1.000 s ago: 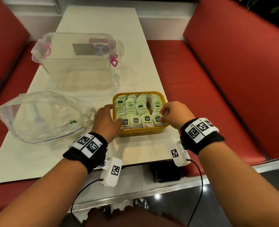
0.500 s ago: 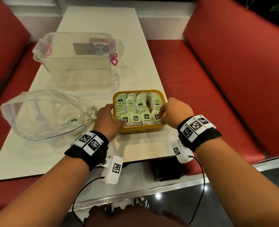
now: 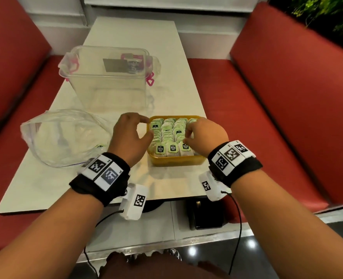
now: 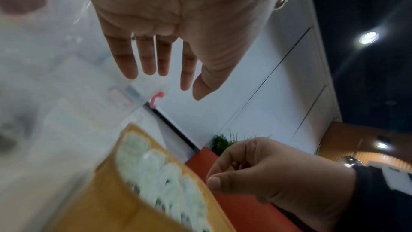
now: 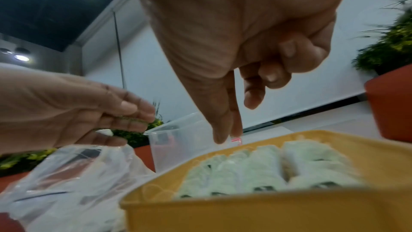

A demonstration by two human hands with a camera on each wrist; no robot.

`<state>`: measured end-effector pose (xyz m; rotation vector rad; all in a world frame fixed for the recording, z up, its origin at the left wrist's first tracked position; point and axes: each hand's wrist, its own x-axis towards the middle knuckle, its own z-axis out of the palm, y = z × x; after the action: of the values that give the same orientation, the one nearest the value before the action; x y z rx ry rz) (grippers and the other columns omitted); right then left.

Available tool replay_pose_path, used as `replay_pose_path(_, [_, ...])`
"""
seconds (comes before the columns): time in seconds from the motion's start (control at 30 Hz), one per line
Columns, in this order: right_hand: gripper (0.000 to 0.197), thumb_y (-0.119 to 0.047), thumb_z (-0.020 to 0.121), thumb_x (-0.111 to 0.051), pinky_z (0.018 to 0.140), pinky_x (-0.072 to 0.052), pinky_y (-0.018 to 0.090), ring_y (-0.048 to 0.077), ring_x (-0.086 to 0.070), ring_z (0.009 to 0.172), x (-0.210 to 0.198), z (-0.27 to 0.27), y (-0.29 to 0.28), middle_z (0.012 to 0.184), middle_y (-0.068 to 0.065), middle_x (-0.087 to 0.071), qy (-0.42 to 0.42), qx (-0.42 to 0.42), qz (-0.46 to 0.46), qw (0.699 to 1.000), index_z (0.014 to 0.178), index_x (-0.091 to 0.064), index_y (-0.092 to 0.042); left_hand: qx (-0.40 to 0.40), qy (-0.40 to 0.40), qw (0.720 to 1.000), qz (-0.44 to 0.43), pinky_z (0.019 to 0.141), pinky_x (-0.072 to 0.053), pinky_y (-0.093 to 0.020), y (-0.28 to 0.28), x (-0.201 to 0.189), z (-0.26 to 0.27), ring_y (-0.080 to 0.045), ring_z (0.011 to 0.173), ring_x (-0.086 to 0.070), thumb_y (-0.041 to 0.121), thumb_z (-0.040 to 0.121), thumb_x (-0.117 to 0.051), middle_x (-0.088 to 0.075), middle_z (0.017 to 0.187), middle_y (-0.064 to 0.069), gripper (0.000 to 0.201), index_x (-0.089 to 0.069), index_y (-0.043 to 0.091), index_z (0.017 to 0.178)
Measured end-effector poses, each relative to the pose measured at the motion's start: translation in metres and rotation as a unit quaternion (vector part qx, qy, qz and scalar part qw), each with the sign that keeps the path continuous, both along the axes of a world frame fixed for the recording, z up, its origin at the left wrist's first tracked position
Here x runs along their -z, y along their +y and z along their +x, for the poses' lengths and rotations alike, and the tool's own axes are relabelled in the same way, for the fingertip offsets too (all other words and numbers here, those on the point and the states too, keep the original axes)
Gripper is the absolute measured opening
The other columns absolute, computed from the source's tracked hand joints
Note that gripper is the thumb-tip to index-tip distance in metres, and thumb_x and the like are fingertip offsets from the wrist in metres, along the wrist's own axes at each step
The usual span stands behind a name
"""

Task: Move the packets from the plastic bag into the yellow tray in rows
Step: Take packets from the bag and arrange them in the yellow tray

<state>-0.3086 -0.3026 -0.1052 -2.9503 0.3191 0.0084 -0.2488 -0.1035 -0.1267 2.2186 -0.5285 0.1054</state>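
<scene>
The yellow tray [image 3: 176, 161] sits near the table's front edge, filled with rows of green-and-white packets [image 3: 170, 135]. My left hand [image 3: 145, 127] hovers just left of the tray with fingers straight and spread, holding nothing; the left wrist view shows its bare palm [image 4: 178, 85]. My right hand [image 3: 187, 135] hangs over the right rows with fingers curled, thumb and forefinger tips together [image 5: 227, 137], nothing seen between them. The clear plastic bag [image 3: 66, 137] lies to the left, with one small green packet [image 3: 100, 146] near its mouth.
A large clear lidless container [image 3: 110, 81] with pink clips stands behind the bag and tray. Red bench seats [image 3: 287, 97] flank the white table [image 3: 166, 186]. A dark object [image 3: 206, 214] lies on the floor under the table's front edge.
My left hand has lifted off the tray's left side and spread its fingers. My right hand has moved from the tray's right rim inward over the packets. The view has tilted and come closer.
</scene>
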Motion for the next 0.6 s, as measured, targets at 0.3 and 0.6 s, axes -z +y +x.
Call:
replay_pose_path(0.3, [0.018, -0.040, 0.088, -0.061, 0.071, -0.041, 0.031, 0.021, -0.055, 0.091, -0.021, 0.027, 0.098, 0.093, -0.001, -0.053, -0.060, -0.167, 0.083, 0.981, 0.095, -0.069, -0.024, -0.147, -0.152, 0.968, 0.135, 0.103, -0.035, -0.047, 0.113, -0.057, 0.019, -0.036, 0.128, -0.035, 0.027, 0.085, -0.067, -0.045, 0.139, -0.009, 0.013, -0.071, 0.023, 0.097])
replay_pose_path(0.6, [0.017, -0.021, 0.093, -0.055, 0.076, -0.044, 0.031, 0.020, -0.058, 0.086, -0.004, 0.046, 0.175, 0.091, 0.003, -0.062, -0.062, -0.241, 0.186, 0.951, 0.096, -0.071, -0.015, -0.235, 0.119, 0.959, 0.109, 0.109, -0.028, -0.036, 0.187, -0.006, 0.036, -0.031, 0.139, -0.029, 0.033, 0.078, -0.076, -0.026, 0.155, -0.012, 0.028, -0.067, 0.031, 0.105])
